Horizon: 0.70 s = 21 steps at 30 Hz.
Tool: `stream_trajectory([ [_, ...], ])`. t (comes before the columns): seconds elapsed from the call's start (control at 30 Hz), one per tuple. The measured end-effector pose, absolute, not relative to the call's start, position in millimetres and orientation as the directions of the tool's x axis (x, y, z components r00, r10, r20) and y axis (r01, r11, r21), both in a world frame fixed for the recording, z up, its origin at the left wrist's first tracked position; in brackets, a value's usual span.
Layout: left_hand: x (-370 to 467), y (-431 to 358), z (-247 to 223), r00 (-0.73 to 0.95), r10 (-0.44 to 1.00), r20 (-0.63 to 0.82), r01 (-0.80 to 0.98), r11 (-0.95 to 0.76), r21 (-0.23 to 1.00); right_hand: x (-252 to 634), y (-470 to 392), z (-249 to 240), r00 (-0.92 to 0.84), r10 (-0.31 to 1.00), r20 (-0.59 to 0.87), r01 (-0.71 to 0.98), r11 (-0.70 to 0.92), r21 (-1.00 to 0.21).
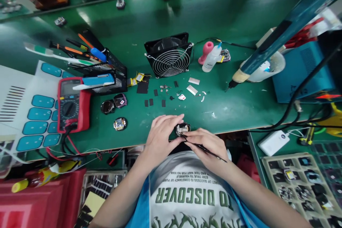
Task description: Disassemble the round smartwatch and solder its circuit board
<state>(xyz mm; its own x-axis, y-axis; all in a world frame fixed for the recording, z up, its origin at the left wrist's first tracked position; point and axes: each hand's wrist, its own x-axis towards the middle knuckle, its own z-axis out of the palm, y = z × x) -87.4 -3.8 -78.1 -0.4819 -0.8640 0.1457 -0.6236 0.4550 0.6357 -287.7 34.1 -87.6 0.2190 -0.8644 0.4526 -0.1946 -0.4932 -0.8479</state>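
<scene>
At the front edge of the green bench, my left hand (pixel 162 135) is closed round a small open watch case (pixel 183 129) with a dark rim and pale parts inside. From the other side, my right hand (pixel 207 144) pinches slim black tweezers (pixel 211 153) like a pen. Their working tips are hidden by the fingers, close to the case's near edge. Away to the left lies another small round electronic module (pixel 120 124), its gold and silver parts showing. Behind it sit two dark watch cases, one round (pixel 107 107) and one purplish (pixel 120 100).
A wire-grilled fan (pixel 171 57) stands behind scattered small parts and black pads. To the left are a red multimeter (pixel 71 107) and a tool holder (pixel 112 78). On the right are a squeeze bottle (pixel 212 58), a blue tube (pixel 278 39) and a parts tray (pixel 296 185).
</scene>
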Motion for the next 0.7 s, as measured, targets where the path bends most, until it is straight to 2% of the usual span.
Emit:
stream_trajectory([
  [0.3,-89,-4,-76,-0.482,-0.863,0.15,-0.632,0.462,0.622,-290,39,-95,0.285,-0.826,0.487,-0.276,-0.557,-0.784],
  [0.53,-89,-4,-76,-0.479,-0.867,0.136,-0.638,0.451,0.625,-286,31,-89,0.193,-0.789,0.584,-0.309,-0.614,-0.727],
  [0.7,-89,-4,-78,-0.485,-0.861,0.152,-0.637,0.468,0.612,-289,26,-89,0.207,-0.776,0.596,-0.298,-0.631,-0.716],
])
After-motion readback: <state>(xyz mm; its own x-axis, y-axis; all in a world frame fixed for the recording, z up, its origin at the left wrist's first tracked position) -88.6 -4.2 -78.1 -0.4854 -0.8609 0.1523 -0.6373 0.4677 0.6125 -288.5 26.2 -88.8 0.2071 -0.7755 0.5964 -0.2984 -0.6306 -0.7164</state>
